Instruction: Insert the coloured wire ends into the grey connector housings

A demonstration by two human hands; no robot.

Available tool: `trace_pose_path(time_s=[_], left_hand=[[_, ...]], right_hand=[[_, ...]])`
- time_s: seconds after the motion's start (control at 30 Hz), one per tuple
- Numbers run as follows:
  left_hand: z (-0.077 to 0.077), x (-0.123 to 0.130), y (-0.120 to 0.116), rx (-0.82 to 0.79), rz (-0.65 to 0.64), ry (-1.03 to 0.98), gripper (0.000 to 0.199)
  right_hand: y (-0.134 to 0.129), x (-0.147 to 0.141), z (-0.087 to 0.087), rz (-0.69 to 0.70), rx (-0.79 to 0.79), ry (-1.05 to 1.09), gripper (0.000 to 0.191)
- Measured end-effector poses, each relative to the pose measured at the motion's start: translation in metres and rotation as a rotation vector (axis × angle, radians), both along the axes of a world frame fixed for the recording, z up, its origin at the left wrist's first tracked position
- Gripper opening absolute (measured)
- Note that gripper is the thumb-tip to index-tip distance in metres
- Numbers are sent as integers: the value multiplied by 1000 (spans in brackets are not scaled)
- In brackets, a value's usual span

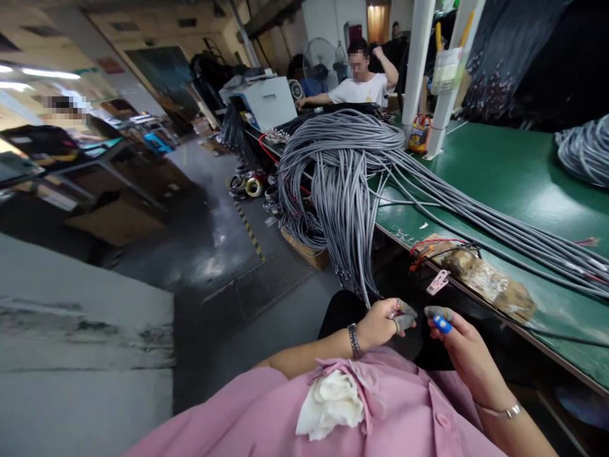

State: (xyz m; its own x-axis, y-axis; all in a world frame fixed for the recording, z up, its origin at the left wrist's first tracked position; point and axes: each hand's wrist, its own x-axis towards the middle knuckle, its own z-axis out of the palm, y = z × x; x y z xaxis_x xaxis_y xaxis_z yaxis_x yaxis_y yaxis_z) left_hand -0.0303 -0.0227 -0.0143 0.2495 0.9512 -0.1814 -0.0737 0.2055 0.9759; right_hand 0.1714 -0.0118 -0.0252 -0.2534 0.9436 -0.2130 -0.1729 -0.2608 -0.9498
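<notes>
My left hand [383, 322], with grey covers on its fingertips and a metal watch band at the wrist, is closed in front of my lap. A grey cable [365, 289] from the hanging bundle runs down to this hand and seems to be gripped in it; its end is hidden by the fingers. Just to the right, my right hand [459, 339] is pinched, thumb against forefinger, with a blue cover on the thumb and a grey one on the finger. Whatever lies in that pinch is too small to make out. The fingertips of the two hands are slightly apart.
A large bundle of grey cables [342, 152] drapes over the edge of the green table [504, 162]. Taped cardboard [485, 276] and a pink clip [438, 282] sit at the near edge. Another cable coil [585, 152] lies right. A person [364, 82] sits beyond.
</notes>
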Motion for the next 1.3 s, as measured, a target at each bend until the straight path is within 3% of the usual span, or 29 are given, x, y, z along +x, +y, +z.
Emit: trace_pose_path(time_s=[0.17,0.3,0.43,0.57,0.7,0.87,1.07,1.2,1.3], left_hand=[[8,5,-7,121,-1,177,17],[17,5,-15,220,4,281,17],[18,5,-25,269,-1,174,24],[16,2,-28,129,-56,28,33],[15,-2,-23,35,-76,66,37],[11,0,-27,42,5,75,34],[7,0,-34,-45,-8,-18,35],[6,-2,-28,-40,81,-54,36],[6,-2,-24,-45,100,-87,36]], right_hand=[[-19,-17,27,202,303,-201,29],[-20,-32,38,94,433,-351,19],[-12,-33,38,35,335,-234,12],[-5,-29,31,30,193,-122,10],[-7,-32,30,53,163,-79,16],[-12,-40,32,-63,167,-69,16],[2,-27,27,-181,-148,310,11],[0,-22,24,-175,-87,287,13],[-8,-28,24,-31,4,119,24]])
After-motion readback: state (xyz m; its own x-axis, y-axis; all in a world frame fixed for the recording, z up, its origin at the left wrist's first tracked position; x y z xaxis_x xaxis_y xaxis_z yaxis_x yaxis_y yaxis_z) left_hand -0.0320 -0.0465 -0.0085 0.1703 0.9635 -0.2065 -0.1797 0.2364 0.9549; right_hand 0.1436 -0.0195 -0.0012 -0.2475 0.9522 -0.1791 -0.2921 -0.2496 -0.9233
